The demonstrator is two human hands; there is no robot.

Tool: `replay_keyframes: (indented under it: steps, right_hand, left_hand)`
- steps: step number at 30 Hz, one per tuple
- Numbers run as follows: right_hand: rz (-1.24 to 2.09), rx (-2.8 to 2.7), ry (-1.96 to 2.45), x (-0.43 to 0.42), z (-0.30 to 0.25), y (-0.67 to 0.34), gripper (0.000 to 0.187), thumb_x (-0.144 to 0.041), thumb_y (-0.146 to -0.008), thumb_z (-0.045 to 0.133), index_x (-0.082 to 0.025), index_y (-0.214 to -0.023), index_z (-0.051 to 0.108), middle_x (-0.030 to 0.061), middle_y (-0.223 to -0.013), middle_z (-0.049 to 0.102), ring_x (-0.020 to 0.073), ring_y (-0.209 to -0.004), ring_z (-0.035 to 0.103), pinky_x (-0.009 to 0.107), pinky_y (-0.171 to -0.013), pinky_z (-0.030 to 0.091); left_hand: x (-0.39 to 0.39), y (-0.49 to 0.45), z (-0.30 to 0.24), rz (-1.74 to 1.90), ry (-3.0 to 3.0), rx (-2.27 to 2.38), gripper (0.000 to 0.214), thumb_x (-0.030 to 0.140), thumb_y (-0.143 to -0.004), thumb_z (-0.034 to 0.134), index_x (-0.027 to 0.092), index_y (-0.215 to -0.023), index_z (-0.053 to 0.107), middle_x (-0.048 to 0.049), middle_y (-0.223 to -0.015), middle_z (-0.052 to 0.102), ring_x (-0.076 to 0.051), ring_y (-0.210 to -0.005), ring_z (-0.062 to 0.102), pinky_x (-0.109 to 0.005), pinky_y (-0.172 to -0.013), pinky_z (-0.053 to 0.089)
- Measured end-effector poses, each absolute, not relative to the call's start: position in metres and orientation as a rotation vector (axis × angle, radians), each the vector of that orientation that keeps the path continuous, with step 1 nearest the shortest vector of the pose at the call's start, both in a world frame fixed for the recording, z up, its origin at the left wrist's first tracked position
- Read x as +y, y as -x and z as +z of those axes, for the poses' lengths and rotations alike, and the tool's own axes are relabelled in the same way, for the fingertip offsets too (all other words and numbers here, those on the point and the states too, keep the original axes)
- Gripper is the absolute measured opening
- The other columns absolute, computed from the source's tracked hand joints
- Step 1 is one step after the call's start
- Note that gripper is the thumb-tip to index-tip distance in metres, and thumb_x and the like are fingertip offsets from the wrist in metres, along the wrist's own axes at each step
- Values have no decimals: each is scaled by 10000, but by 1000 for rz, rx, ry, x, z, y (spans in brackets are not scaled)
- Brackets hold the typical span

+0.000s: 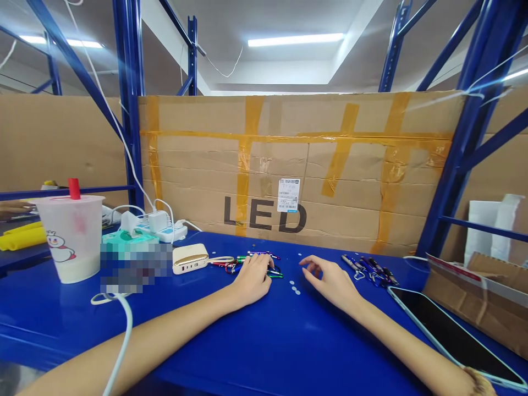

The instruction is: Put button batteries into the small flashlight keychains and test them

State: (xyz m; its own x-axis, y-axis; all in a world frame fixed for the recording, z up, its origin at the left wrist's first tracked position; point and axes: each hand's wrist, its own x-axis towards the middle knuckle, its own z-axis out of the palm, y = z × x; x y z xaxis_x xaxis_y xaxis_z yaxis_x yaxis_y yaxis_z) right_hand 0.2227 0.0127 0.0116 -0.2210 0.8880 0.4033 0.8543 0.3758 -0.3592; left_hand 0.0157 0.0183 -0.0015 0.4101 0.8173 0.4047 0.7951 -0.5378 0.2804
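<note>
My left hand (251, 280) rests on a heap of small coloured carabiner keychains (256, 263) on the blue metal table (256, 352). Its fingers cover part of the heap, and I cannot tell if they grip a piece. My right hand (330, 283) hovers or rests to the right of the heap, fingers loosely apart and holding nothing. Several small white round dots (293, 287) lie just left of its fingertips. Further right lies a bunch of slim dark pens with carabiner clips (367, 270). A cream and gold power bank (190, 258) with a white cable sits left of the heap.
A black tablet (454, 330) lies at the front right. A lidded plastic cup (70, 236), tissue box (127, 239) and power strip (159, 228) stand at the left. A cardboard sheet printed LED (264, 214) backs the table. Another person's hand (14, 208) shows at far left.
</note>
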Motion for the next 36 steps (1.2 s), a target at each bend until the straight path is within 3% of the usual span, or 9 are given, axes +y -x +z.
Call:
replay_keyframes:
  steps: [6,14,25,29,36]
  right_hand:
    - [97,-2083,1483,16,11,-228,237,-312,-796,411,-260,-971,561,-31,-761,635,136,-660,575,244,-555,371]
    - [72,-2123,1506,14,12,-226,242,-345,-801,399,-272,-954,572,-24,-775,642,143,-646,573,243,-542,374]
    - [66,-2191,1472,14,9,-224,259,-368,-790,401,-282,-942,592,-21,-752,640,133,-555,549,234,-497,384]
    - [88,-2243,1402,13,8,-223,260,-357,-799,395,-273,-935,601,-9,-754,639,137,-587,559,234,-514,399]
    - [199,-2378,1206,11,5,-222,241,-379,-840,395,-272,-894,603,22,-862,614,169,-761,572,261,-605,446]
  left_hand:
    - [18,-14,-1,809,-2711,1061,277,53,-763,347,202,-976,443,-40,-982,530,-163,-919,483,-316,-829,404]
    - [9,-19,6,741,-2718,1339,325,79,-634,437,190,-939,442,-39,-943,529,-201,-910,488,-361,-834,405]
    - [13,-15,2,697,-2815,1107,280,64,-787,357,200,-1024,420,-50,-1046,490,-173,-968,481,-329,-853,404]
    - [13,-16,3,731,-2839,889,224,109,-855,356,192,-1048,433,-63,-1042,470,-149,-941,490,-268,-832,417]
    - [11,-17,4,703,-2866,721,182,161,-875,400,189,-1048,450,-67,-1062,467,-146,-943,508,-257,-853,423]
